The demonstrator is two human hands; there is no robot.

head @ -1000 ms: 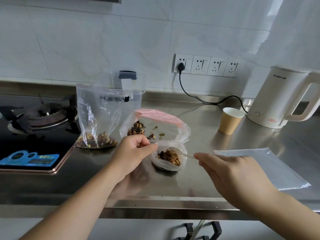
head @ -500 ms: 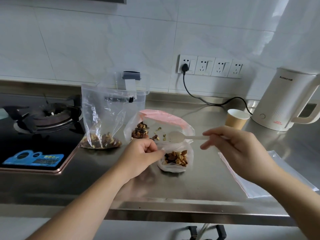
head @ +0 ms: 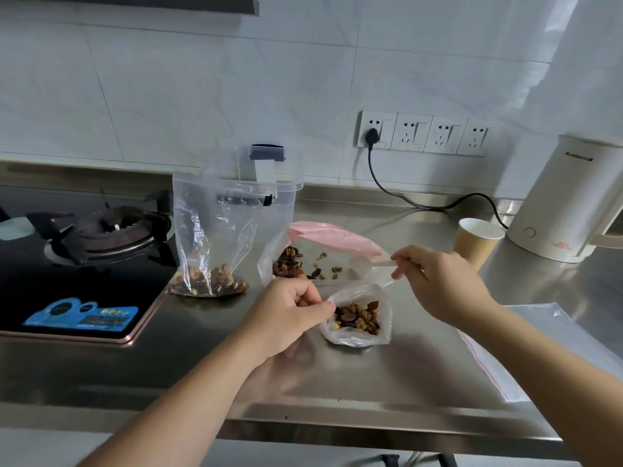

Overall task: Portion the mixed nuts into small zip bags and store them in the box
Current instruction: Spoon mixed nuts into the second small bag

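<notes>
Stainless steel counter (head: pixel 421 382) is carrying the whole work area in front of you. Your left hand (head: pixel 286 315) is pinching the left rim of the small zip bag (head: pixel 357 318) between thumb and curled fingers, and that bag is standing open on the counter with mixed nuts (head: pixel 357 316) showing inside. Your right hand (head: pixel 435 281) is gripping the handle of a white plastic spoon (head: pixel 367 263) with fingers and thumb closed on it, and the spoon's bowl is hovering at the mouth of the pink-edged supply bag (head: pixel 323 254) just behind the small bag. That supply bag is lying open with a heap of nuts at its left and a few loose pieces spread across its middle. A taller clear bag (head: pixel 215 230) with nuts at its bottom is standing to the left, beside the gas hob (head: pixel 84 247). The clear storage box (head: pixel 269 183) is sitting behind that bag against the wall. Flat empty zip bags (head: pixel 539 342) are lying on the counter under your right forearm. A paper cup (head: pixel 477 242) and a white kettle (head: pixel 569 203) are standing at the far right.
</notes>
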